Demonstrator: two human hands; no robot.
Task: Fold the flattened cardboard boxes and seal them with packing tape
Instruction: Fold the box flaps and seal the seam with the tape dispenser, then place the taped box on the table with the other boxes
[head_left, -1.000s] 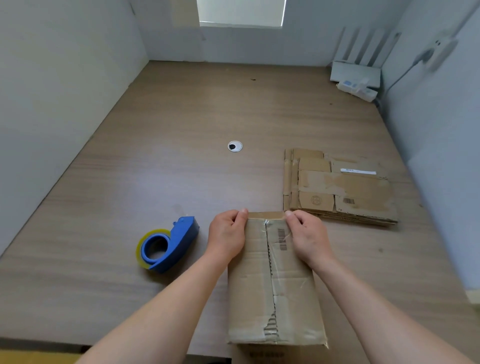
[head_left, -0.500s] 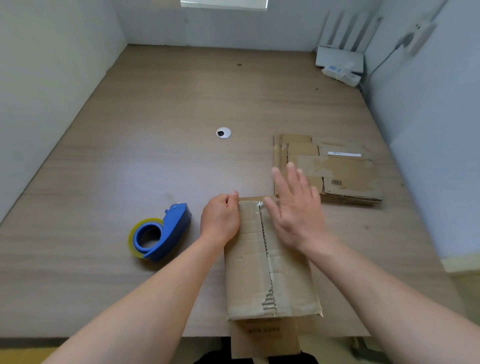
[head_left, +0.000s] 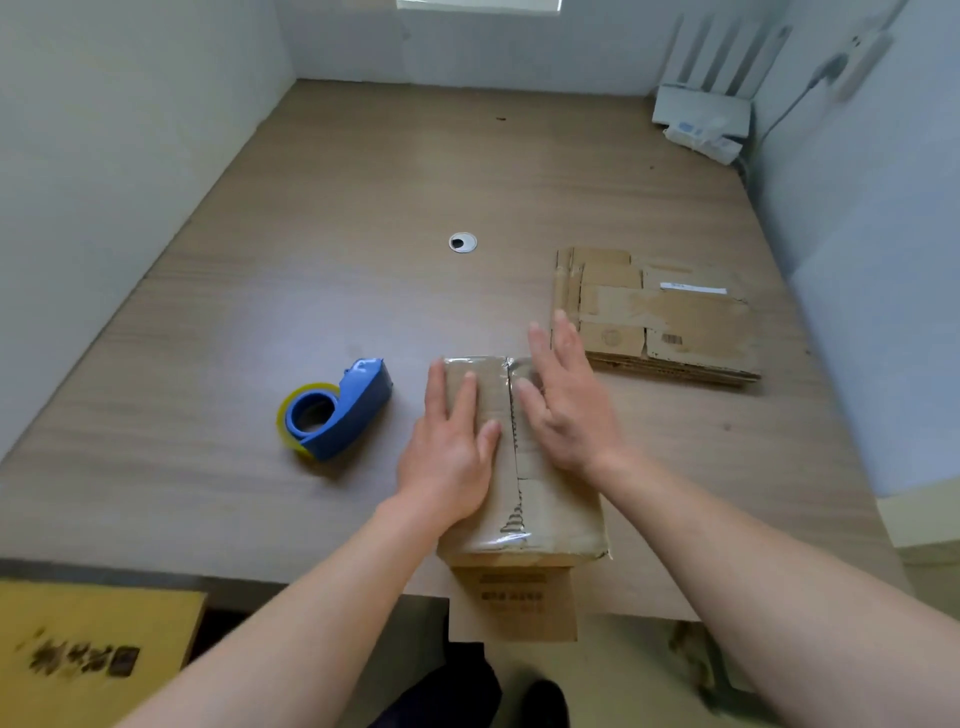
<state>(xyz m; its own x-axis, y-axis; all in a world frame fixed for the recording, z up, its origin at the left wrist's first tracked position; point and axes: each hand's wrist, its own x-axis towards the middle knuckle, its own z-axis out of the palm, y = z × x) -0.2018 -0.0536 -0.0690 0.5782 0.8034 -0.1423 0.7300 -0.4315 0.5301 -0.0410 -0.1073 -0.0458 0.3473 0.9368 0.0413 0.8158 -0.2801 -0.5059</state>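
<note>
A folded cardboard box (head_left: 545, 509) stands at the near edge of the wooden table (head_left: 363, 182), clear tape running along its top seam. My left hand (head_left: 452, 441) lies flat on the left half of the box top, fingers straight. On the right half, my right hand (head_left: 569, 400) presses with straight, spread fingers that reach past the far edge. A blue tape dispenser (head_left: 335, 410) with a yellowish roll lies on the table left of the box, apart from both hands. Several flattened boxes (head_left: 654, 317) are stacked to the far right.
A round cable grommet (head_left: 462, 242) sits mid-table. White devices and a cable (head_left: 701, 117) occupy the far right corner. Pale walls enclose the table on three sides. A yellow-brown carton (head_left: 88, 649) stands below the table's near left edge.
My left hand left the box's far edge and flattened on its top. My right hand stayed flat, sliding slightly along the right half. The camera view shifted.
</note>
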